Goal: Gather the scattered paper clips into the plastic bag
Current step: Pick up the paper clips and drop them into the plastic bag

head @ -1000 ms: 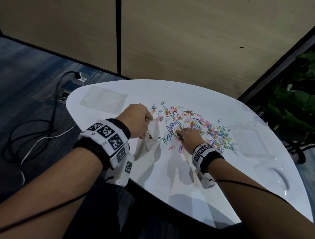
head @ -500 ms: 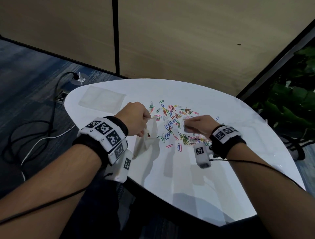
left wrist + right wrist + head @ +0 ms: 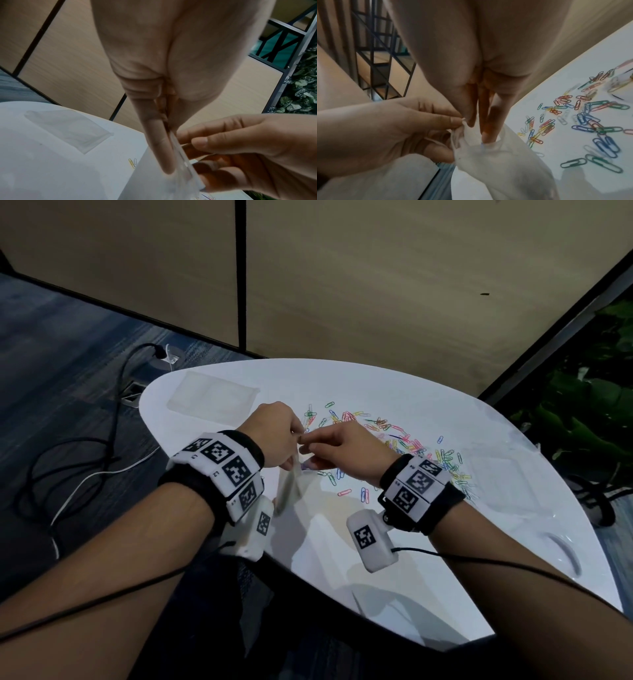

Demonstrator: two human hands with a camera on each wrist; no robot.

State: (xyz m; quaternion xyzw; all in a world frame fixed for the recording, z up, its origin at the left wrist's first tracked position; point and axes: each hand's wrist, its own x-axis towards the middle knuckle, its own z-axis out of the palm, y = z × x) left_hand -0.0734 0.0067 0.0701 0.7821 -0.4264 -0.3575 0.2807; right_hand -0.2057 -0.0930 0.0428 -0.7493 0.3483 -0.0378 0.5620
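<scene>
Both of our hands meet above the near-left part of the white oval table (image 3: 394, 542) in the head view. Our left hand (image 3: 274, 436) has its fingers curled, pinching the top edge of the clear soft plastic bag (image 3: 291, 487), which hangs down from it to the tabletop. Our right hand (image 3: 346, 453) reaches across to the bag's mouth, fingers extended toward it. Beyond and to the right of our hands lie the scattered multicoloured paper clips (image 3: 428, 453). A flat clear plastic sleeve (image 3: 212, 400) lies at the far left of the table, and black cables (image 3: 68, 460) trail over the dark carpet.

From the left wrist, our left hand (image 3: 154, 81) pinches the bag's rim (image 3: 181, 152) between thumb and finger, while the right hand (image 3: 248, 148) comes in from the right with loosely bent fingers at that rim.

From the right wrist, our right hand (image 3: 479, 81) has its fingertips (image 3: 488, 136) dipped into the bag's open mouth (image 3: 488, 155); we cannot tell whether they hold a clip. The left hand (image 3: 385, 128) grips the bag's edge, and the clips (image 3: 590, 128) lie spread on the table to the right, apart from the bag.
</scene>
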